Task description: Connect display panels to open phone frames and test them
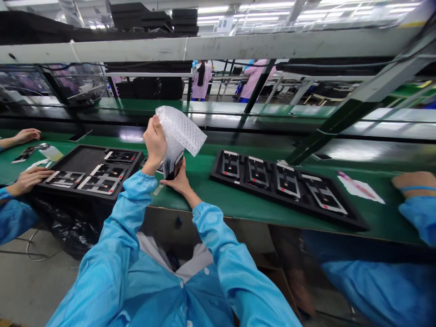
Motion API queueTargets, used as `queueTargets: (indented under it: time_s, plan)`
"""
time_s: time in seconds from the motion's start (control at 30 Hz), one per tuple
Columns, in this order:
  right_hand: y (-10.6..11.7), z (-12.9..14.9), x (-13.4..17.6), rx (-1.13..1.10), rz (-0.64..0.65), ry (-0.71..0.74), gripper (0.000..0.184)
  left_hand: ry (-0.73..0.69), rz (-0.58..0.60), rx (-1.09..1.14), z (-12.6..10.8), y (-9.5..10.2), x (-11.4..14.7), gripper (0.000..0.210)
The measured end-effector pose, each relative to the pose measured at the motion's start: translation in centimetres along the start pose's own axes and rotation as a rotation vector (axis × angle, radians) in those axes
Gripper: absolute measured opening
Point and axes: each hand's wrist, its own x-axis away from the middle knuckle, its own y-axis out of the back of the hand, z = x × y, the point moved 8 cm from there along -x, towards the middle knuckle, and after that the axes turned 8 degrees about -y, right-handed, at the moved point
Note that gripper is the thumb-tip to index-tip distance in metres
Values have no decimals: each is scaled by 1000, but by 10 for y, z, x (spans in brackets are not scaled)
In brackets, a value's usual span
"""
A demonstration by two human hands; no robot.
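My left hand (155, 141) is closed on the upper part of a clear bubble-wrap bag (180, 129), raised above the green bench. The bag's loose end flops over to the right. Just below, my right hand (180, 180) grips a dark, flat, phone-like part (175, 167) from underneath. The bubble wrap hangs against this part; whether the part is inside the bag I cannot tell. Left of my hands lies a black tray (81, 156) with several flat black-and-silver parts (108, 171). Another black tray (218, 175) on the right carries several similar parts with red dots (258, 171).
Co-workers' hands rest at the left (30, 179) and right (413, 181). A bottle with yellowish liquid (51, 152) stands beyond the left tray. A white-and-pink sheet (361, 187) lies at the right. A metal beam (211, 47) crosses above the green bench (204, 190).
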Motion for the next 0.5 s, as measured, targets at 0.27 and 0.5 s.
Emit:
queueTargets:
  time_s: [0.27, 0.5]
  plan:
    - [-5, 3, -6, -54, -44, 30, 139, 90, -56, 122, 19, 4, -13, 72]
    - [3, 2, -3, -38, -128, 35, 98, 17, -91, 145, 16, 18, -47, 72]
